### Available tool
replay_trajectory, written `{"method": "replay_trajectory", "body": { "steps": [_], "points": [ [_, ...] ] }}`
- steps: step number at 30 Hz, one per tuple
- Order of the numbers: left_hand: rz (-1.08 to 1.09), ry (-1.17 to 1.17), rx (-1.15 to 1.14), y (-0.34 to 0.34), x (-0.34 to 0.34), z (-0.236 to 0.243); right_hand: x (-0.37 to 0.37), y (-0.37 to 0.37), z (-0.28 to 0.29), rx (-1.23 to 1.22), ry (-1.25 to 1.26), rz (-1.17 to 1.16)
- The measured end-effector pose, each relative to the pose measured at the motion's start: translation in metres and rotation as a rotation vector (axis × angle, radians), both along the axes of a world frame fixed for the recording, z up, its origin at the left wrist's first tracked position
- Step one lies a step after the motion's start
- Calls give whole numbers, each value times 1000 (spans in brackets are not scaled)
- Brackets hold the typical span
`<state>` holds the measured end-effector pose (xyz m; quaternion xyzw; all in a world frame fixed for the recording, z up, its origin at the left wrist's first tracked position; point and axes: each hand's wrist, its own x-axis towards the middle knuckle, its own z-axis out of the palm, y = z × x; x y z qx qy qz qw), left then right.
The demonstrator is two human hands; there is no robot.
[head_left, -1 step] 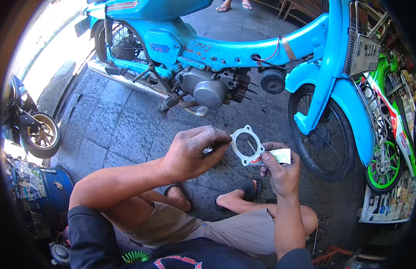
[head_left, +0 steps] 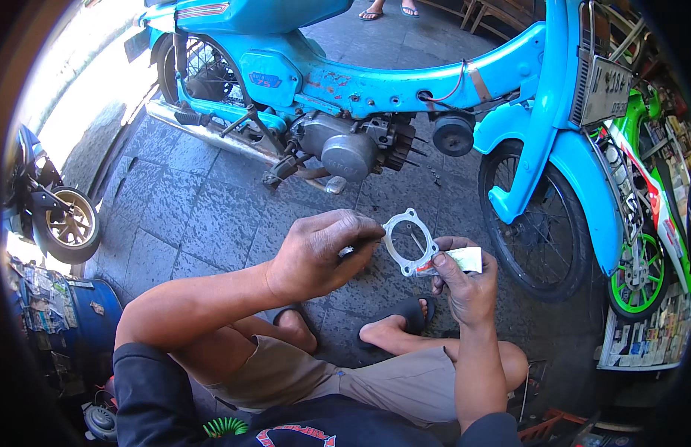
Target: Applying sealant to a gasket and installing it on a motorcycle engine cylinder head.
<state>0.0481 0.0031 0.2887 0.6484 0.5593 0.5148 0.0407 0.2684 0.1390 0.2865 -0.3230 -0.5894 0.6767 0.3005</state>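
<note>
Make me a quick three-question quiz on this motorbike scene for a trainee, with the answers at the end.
1. True or false: the right hand holds the pale ring.
2. What colour is the large motorbike in front of the person? A: orange. B: light blue. C: white.
3. Fill the gap: in the picture, the left hand is at the ring's ____ edge.

Key: 1 true; 2 B; 3 left.
</note>
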Motion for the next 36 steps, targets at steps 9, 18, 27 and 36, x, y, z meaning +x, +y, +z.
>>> {"method": "replay_trajectory", "body": {
  "steps": [9,18,27,36],
  "points": [
    [47,98,20,4,-1,8,3,-2,-3,-36,-6,30],
    [-133,-166,-172,7,-9,13,10,5,-6,-270,86,128],
    [-104,-39,-131,11,-12,7,9,7,-10,-363,64,136],
    [20,-774,-599,11,-4,3,6,7,4,-203,56,-65]
  ]
}}
